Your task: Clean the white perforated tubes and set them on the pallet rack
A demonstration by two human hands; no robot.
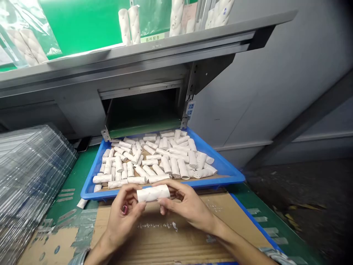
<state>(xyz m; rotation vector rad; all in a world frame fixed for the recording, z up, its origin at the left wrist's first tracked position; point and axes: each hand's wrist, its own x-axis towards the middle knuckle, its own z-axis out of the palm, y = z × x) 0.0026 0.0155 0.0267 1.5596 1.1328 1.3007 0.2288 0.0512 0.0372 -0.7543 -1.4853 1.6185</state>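
I hold one white plastic cylinder (153,193) level between both hands, just in front of a blue tray (228,170). My left hand (124,217) pinches its left end with curled fingers. My right hand (185,204) grips its right end, thumb underneath. The tray holds several more white cylinders (154,158) lying in loose rows on a cardboard liner. My hands hover above a sheet of brown cardboard (165,239) with faint handwriting.
A tall stack of clear plastic trays (30,173) fills the left side. Behind the blue tray a dark machine opening (143,106) sits under a grey shelf (154,48) carrying upright white cylinders and bagged parts. The green bench edge drops to the floor on the right.
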